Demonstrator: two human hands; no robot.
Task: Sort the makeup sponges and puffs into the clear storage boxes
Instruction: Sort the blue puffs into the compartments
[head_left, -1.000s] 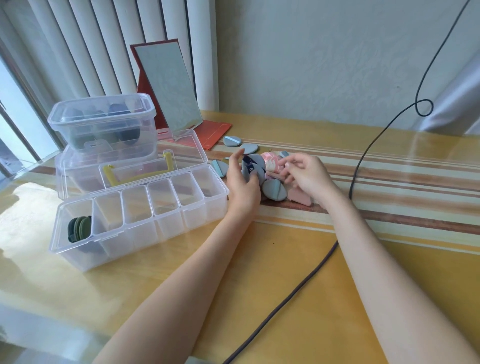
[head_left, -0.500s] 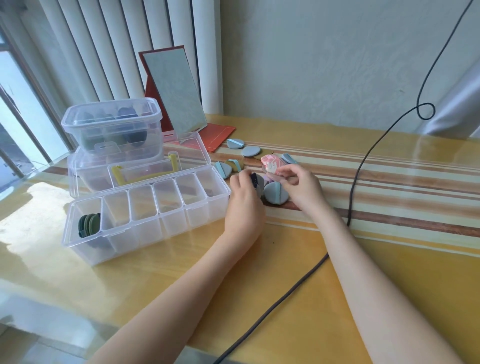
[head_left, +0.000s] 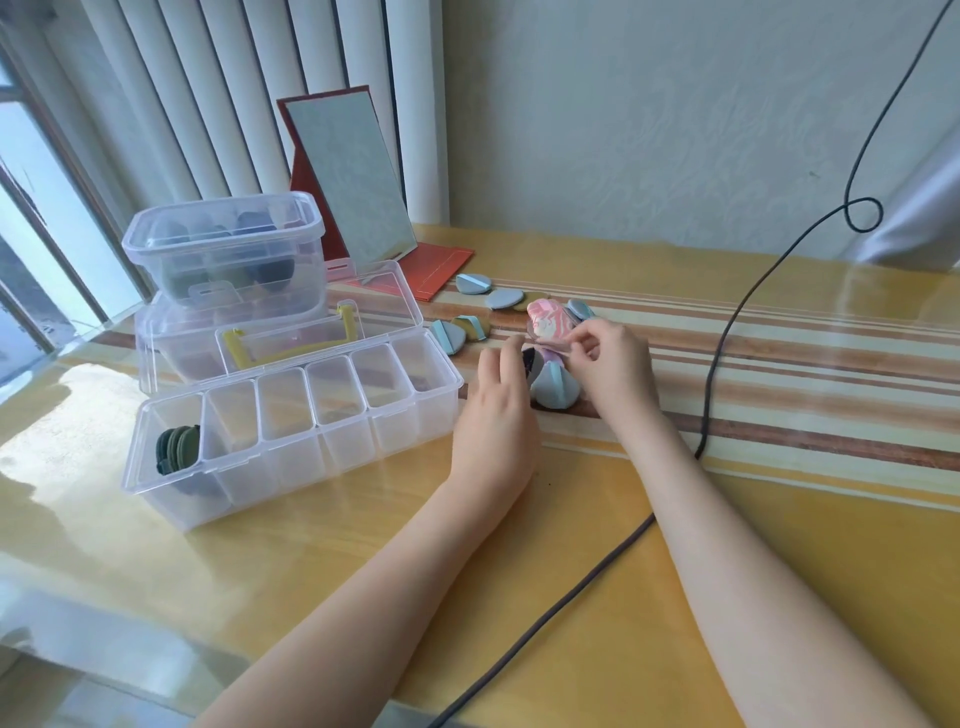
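Observation:
A pile of small puffs lies on the striped table mat: blue-grey puffs (head_left: 555, 387), a pink marbled sponge (head_left: 548, 318) and olive ones (head_left: 471, 326). My left hand (head_left: 497, 402) curls round dark puffs at the pile's left edge. My right hand (head_left: 608, 366) pinches a thin pink puff (head_left: 551, 347) between thumb and fingers, over the pile. To the left stands an open clear divided box (head_left: 291, 441); its leftmost compartment holds dark green puffs (head_left: 177, 449), the others look bare.
A lidded clear tub (head_left: 228, 249) with dark puffs sits on another clear box behind the divided one. A red-framed mirror (head_left: 348, 182) leans by the blinds. A black cable (head_left: 571, 587) runs across the table between my arms.
The camera has shifted, so the boxes appear further right. My left hand has closed over the dark puffs and my right hand has lifted a pink puff from the pile.

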